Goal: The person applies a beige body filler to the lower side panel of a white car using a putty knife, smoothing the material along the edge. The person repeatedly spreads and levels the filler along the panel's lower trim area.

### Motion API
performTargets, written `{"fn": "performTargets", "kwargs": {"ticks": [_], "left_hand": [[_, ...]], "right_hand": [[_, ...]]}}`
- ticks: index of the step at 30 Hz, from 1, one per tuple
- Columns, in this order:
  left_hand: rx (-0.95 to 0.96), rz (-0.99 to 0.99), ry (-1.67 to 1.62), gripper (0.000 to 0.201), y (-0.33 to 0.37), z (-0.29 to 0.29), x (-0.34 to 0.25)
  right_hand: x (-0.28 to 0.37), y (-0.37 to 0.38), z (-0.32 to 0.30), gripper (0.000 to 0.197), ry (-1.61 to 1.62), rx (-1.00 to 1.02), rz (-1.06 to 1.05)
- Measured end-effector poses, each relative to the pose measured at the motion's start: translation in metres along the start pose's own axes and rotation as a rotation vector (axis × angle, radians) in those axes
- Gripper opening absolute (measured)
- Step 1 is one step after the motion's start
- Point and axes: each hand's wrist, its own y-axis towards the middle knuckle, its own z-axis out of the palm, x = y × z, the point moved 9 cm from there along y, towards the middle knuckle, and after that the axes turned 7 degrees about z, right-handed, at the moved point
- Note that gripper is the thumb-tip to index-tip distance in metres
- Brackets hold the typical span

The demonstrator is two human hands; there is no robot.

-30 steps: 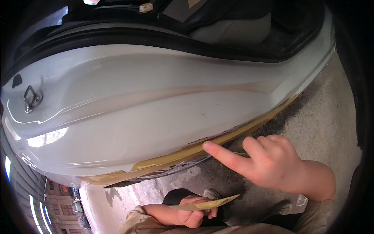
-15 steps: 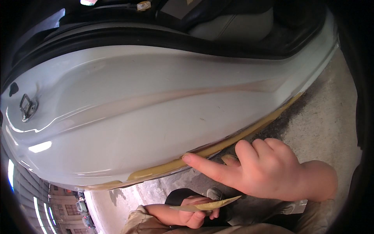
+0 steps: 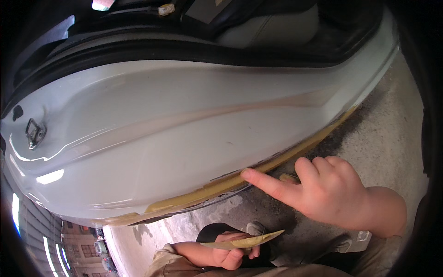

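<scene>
Your left hand (image 3: 229, 257) grips the thin sheet (image 3: 211, 245) low in front of you, fingers closed on it, yellow paste (image 3: 259, 239) lying along its right part. Now your right hand (image 3: 330, 196): index finger (image 3: 273, 187) straight out, tip on the yellow strip (image 3: 198, 194) along the pale panel's (image 3: 184, 152) lower edge, other fingers curled! A tan piece (image 3: 288, 177) shows beside them; whether you're holding it, I can't tell. Up top, the car's black-edged opening (image 3: 184, 48) contains a grey stitched seat (image 3: 281, 30).

yellow paste (image 3: 203, 192) coats the white panel (image 3: 184, 147) along its lower edge; paste-smeared thin plate (image 3: 251, 241) nearby.
</scene>
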Motion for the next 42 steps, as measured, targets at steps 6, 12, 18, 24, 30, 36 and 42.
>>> {"fn": "performTargets", "kwargs": {"ticks": [6, 12, 18, 24, 30, 36, 42], "left_hand": [[-0.082, 0.071, -0.036, 0.061, -0.004, 0.003, -0.003], [0.031, 0.001, 0.042, 0.063, 0.004, 0.004, -0.004], [0.068, -0.029, 0.071, 0.062, 0.013, 0.004, -0.008], [0.169, -0.097, 0.106, 0.061, 0.018, 0.005, -0.004], [0.072, -0.031, 0.006, 0.059, 0.011, 0.005, 0.003], [-0.197, 0.084, -0.120, 0.053, 0.007, 0.003, 0.005], [-0.143, 0.034, 0.025, 0.053, 0.010, 0.002, 0.004]], "right_hand": [[0.000, -0.005, -0.004, 0.065, 0.133, -0.073, -0.022], [0.007, 0.000, -0.002, 0.068, 0.123, -0.075, -0.037], [0.003, 0.003, 0.000, 0.069, 0.073, -0.046, -0.004], [-0.005, -0.005, 0.006, 0.070, 0.002, -0.042, 0.016], [-0.017, -0.016, 0.014, 0.069, -0.016, -0.015, 0.012], [-0.034, -0.034, 0.017, 0.061, 0.261, 0.005, 0.115], [-0.008, -0.061, -0.029, 0.058, 0.481, -0.197, -0.010]]}}
